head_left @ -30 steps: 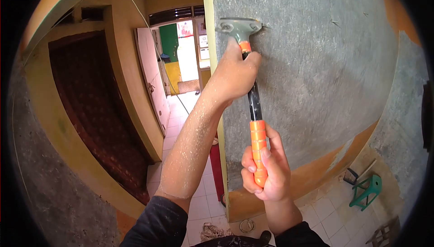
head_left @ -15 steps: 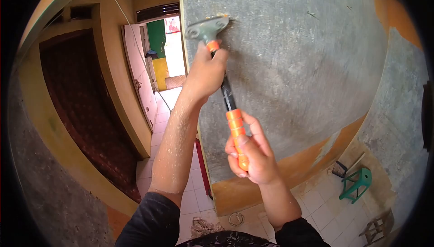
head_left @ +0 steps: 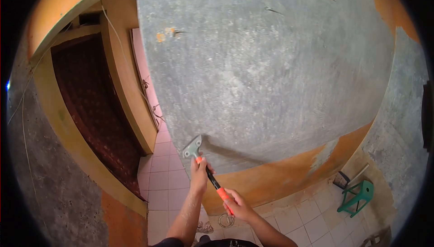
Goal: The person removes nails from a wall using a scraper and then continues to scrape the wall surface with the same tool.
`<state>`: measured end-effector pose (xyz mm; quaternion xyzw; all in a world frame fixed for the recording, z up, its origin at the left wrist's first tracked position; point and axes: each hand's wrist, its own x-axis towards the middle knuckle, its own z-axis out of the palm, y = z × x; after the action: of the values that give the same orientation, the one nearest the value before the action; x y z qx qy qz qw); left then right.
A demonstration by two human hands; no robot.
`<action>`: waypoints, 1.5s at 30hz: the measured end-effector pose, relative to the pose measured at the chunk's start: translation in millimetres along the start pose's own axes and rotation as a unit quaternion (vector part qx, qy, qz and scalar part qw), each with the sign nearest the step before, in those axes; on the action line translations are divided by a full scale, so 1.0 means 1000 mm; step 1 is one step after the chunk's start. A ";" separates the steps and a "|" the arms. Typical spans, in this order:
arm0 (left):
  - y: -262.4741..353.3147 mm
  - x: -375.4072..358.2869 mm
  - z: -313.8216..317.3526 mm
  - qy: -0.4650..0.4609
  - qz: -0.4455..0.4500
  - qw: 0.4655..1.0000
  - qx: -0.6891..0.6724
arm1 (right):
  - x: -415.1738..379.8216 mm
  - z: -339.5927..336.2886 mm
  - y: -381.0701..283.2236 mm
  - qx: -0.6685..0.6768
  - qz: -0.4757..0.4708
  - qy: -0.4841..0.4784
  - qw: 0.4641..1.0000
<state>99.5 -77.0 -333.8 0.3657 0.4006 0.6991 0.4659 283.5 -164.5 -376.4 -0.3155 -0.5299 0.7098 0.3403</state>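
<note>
A long-handled scraper (head_left: 212, 180) with a grey metal head, a black shaft and orange grips slants up to the left in front of me. Just below its head, my left hand (head_left: 199, 173) is closed round the upper orange part. Lower down, my right hand (head_left: 238, 205) wraps the orange end grip. The scraper's head lies close against the grey wall (head_left: 266, 84), near the wall's left edge and low down, and a dark shadow stretches from it to the right. White dust speckles my left forearm.
Left of the wall, a passage with a tiled floor (head_left: 167, 165) leads past a dark brown door (head_left: 97, 120) and a pink door (head_left: 147, 79). On the right stand a green stool (head_left: 357, 198) and a dustpan (head_left: 341, 180). A coiled wire (head_left: 226, 221) lies near my feet.
Both hands and the scraper have moved down the wall, from high up to near its lower left part. My grip looks the same. The view has shifted too.
</note>
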 end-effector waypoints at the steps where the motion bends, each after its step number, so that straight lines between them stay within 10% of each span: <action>1: -0.018 -0.012 0.005 0.022 -0.003 1.000 -0.022 | -0.012 -0.011 0.012 -0.013 0.016 0.015 1.000; 19: -0.119 -0.104 0.088 -0.086 -0.229 0.948 -0.205 | -0.114 -0.129 0.058 -0.209 0.029 0.083 0.974; 32: -0.171 -0.074 0.173 -0.152 -0.292 0.929 -0.171 | -0.121 -0.208 0.068 -0.073 0.080 0.125 0.986; 45: -0.281 -0.162 0.395 -0.116 -0.318 0.920 -0.197 | -0.278 -0.415 0.042 -0.066 0.136 0.162 0.975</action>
<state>598.2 -74.2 -446.7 0.1984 0.2927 0.5313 0.7698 771.4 -177.7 -492.3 -0.5172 -0.4653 0.6525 0.3003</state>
